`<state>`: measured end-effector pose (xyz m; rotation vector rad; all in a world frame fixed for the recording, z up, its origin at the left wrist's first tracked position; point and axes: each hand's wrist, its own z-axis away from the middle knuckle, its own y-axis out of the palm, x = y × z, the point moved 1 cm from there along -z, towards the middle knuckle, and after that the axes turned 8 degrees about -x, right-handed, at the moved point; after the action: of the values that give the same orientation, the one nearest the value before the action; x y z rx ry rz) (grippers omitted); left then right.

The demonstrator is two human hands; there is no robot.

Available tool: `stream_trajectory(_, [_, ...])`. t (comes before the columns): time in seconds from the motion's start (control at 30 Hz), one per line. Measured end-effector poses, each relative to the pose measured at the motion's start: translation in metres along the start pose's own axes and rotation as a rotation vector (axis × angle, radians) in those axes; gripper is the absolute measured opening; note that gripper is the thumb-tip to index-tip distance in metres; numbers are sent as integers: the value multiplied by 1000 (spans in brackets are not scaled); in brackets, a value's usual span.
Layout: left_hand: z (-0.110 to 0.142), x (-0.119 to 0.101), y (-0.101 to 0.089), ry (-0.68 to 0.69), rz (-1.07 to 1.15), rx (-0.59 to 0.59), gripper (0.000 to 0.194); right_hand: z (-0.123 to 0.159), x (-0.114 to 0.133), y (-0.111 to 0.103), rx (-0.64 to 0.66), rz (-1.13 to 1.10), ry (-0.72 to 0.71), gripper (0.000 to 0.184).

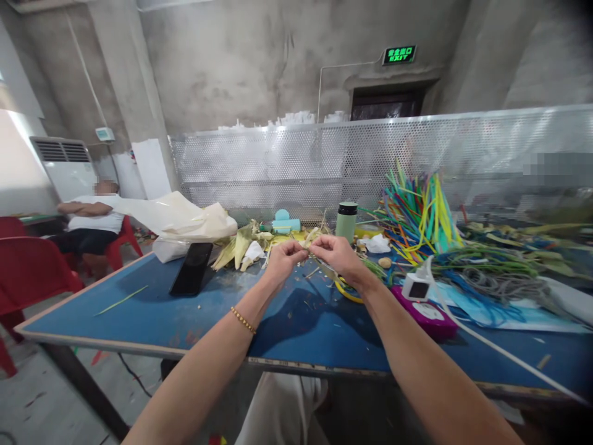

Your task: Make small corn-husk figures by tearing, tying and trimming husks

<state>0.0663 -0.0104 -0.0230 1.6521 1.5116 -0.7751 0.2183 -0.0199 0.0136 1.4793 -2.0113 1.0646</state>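
My left hand [285, 259] and my right hand [337, 252] meet above the blue table, fingertips pinched close together. Between them is a small pale yellowish piece [307, 243] that looks like corn husk; the fingers cover most of it. Just behind lie dry corn husks [241, 242] and a crumpled white tissue [253, 252]. A green bottle with a black lid [346, 222] stands upright beyond my right hand. Part of a yellow ring-shaped thing [345, 292] shows under my right wrist.
A black phone [191, 269] lies left on the blue table [152, 321]. Colourful strips [421, 216], cord bundles [491, 278] and a magenta box [424, 312] with a white charger [416, 286] and cable crowd the right. A perforated metal screen [278, 161] stands behind. A person [92, 216] sits at left.
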Motion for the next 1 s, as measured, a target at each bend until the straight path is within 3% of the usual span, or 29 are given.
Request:
stream_trajectory(0.1, [-1, 1, 0, -3, 26, 18, 17, -3, -6, 0, 7, 31, 4, 19])
stream_trajectory(0.23, [-3, 1, -3, -84, 109, -28, 20, -6, -9, -8, -270, 252, -213, 15])
stream_trajectory(0.3, [-4, 1, -5, -134, 156, -90, 21, -6, -7, -11, -331, 298, -265, 20])
stream_trajectory(0.47, [-5, 0, -7, -165, 202, -133, 21, 0, -2, 0, -64, 320, -298, 18])
stream_trajectory(0.53, [-4, 0, -7, -165, 206, -135, 20, 2, -3, 5, -15, 323, -310, 17])
stream_trajectory(0.77, [-6, 0, -5, -85, 51, -171, 8, 2, -2, 7, -58, 413, -319, 18])
stream_trajectory(1.0, [-8, 7, -7, 67, -204, -209, 4, 5, 2, 12, -29, 251, -196, 14])
